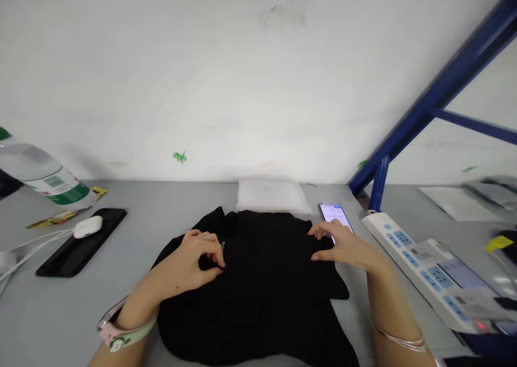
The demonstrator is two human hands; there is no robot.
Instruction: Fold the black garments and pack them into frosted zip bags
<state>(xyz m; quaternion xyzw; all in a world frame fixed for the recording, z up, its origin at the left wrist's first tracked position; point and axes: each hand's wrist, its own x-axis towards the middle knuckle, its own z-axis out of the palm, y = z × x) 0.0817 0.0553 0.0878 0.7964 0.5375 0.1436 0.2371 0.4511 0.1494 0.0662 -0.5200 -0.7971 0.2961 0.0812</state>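
Note:
A black garment lies partly folded on the grey table, with small white lettering near its left part. My left hand pinches a bit of the black cloth beside that lettering, thumb and fingertips nearly together. Over the garment's upper right part is my right hand, its thumb and fingers apart with nothing between them. Just behind the garment sits a white padded packet. A lit phone lies partly behind my right hand.
On the left are a black phone, a white earphone case with cables and a tilted bottle. A white power strip and blue metal frame stand at the right. A white wall rises behind the table.

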